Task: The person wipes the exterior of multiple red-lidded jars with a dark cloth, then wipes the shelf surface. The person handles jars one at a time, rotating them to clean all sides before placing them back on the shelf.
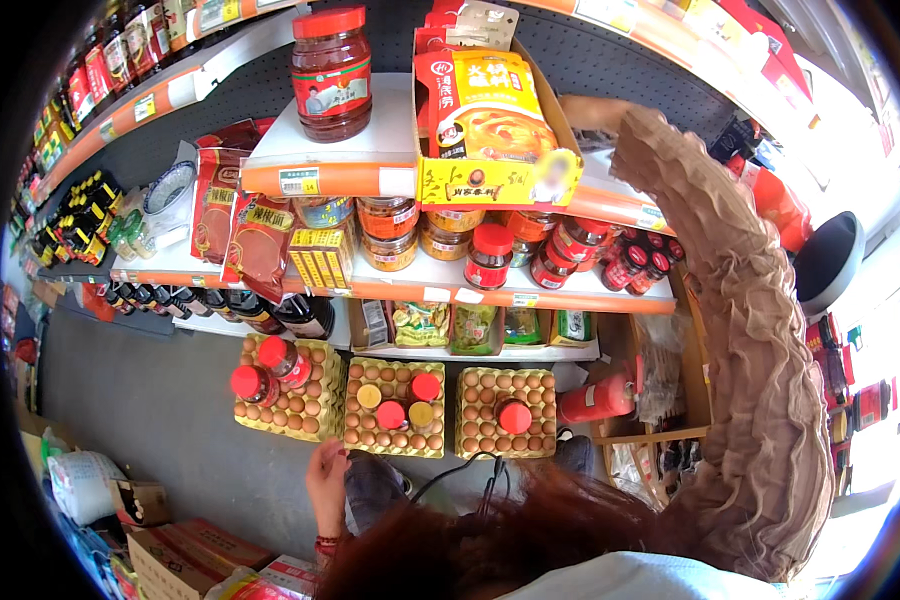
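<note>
My right arm, in a ruffled brown sleeve, reaches over the upper shelf board (401, 142). My right hand (586, 114) shows only near the wrist, beside a yellow display box (499, 187); its fingers are hidden. Yellow and red hot pot dip packets (495, 105) stand in that box. To its left is a large red-lidded jar (332, 75). My left hand (328, 476) hangs low by my knee, fingers loosely bent, nothing seen in it. Near it are a left stack of egg trays (334, 390), a middle egg tray (354, 444) and a right egg tray (465, 450), all bearing jars.
Seasoning bags (259, 240), small jars (489, 256) and a yellow carton (321, 256) fill the lower shelf. A red fire extinguisher (598, 399) lies tilted beside the right egg tray. Cardboard boxes (187, 559) sit at lower left. Dark cables (457, 469) cross before my lap.
</note>
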Demonstrator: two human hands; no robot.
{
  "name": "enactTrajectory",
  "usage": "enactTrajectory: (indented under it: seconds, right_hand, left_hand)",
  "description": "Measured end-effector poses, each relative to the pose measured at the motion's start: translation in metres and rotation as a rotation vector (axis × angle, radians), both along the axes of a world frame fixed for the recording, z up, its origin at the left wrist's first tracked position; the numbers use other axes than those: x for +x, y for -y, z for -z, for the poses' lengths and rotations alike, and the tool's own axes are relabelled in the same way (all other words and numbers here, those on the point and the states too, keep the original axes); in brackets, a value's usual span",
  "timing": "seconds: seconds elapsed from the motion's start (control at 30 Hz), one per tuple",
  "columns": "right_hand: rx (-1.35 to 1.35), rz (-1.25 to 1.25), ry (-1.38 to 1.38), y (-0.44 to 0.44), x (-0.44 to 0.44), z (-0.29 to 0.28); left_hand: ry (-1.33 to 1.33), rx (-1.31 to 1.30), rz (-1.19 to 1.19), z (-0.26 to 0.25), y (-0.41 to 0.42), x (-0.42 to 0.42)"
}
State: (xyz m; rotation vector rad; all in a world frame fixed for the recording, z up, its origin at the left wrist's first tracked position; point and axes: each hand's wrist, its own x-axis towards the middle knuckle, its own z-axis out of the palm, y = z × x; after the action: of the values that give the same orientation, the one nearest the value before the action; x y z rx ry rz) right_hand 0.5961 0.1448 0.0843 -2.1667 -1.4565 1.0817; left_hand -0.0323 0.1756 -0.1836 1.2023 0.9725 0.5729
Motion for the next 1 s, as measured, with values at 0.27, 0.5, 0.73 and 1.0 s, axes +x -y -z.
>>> enactTrajectory:
  seconds: [0.27, 0.5, 0.73, 1.0]
  right_hand:
    - [0.206, 0.15, 0.216, 0.091, -0.115, -0.046]
    - [0.541, 0.73, -0.301, 0.128, -0.209, -0.078]
    - [0.475, 0.833, -0.709, 0.121, -0.231, -0.046]
    - [0.821, 0.753, -1.056, 0.091, -0.244, -0.029]
  left_hand:
    - [0.107, 0.083, 0.109, -0.031, 0.007, 0.011]
    - [0.152, 0.178, 0.153, -0.051, 0.014, 0.005]
    - [0.225, 0.115, 0.182, -0.048, 0.028, -0.004]
    - [0.148, 0.065, 0.131, -0.032, 0.029, -0.03]
